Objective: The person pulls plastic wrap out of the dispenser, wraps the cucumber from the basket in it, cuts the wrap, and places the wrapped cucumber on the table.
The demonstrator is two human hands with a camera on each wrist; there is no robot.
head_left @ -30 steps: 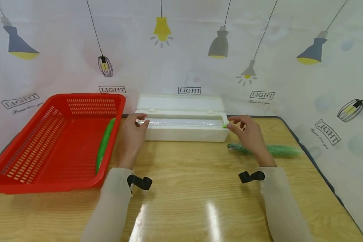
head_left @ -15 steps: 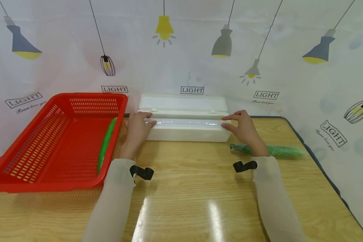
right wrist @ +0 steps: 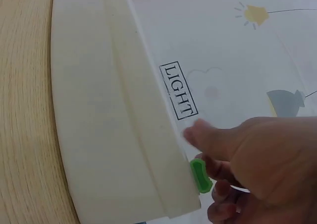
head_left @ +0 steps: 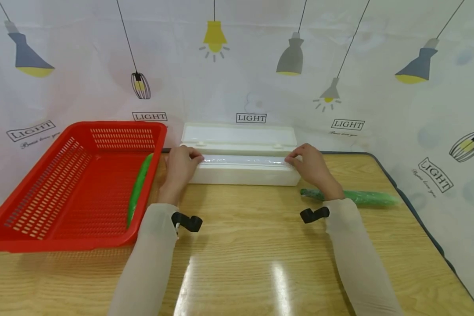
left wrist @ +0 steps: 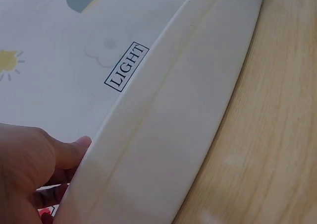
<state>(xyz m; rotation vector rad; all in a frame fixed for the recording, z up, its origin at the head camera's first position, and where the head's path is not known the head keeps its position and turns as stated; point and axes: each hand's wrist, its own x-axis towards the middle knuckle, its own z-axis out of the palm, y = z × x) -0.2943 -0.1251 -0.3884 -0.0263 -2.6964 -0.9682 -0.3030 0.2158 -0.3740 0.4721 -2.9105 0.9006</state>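
Note:
A long white cling film dispenser box (head_left: 245, 177) stands at the back of the table, its lid (head_left: 241, 134) raised. Shiny clear cling film (head_left: 245, 160) lies along the opening. At the left end my left hand (head_left: 178, 166) pinches the film's edge between thumb and forefinger. My right hand (head_left: 310, 165) does the same near the right end. The film between the fingertips is too clear to make out. In the right wrist view a green slider (right wrist: 200, 175) sits at the box's end, beside my curled fingers.
A red plastic basket (head_left: 98, 242) stands on the left, with a long green vegetable (head_left: 139, 188) leaning inside its right wall. Another long green vegetable (head_left: 371, 197), seemingly wrapped in clear film, lies right of the box. A printed backdrop (head_left: 245, 79) hangs behind.
Both hands have moved inward over the box's ends. Their thumbs and forefingers, spread apart before, have come together. My right hand has left the green slider.

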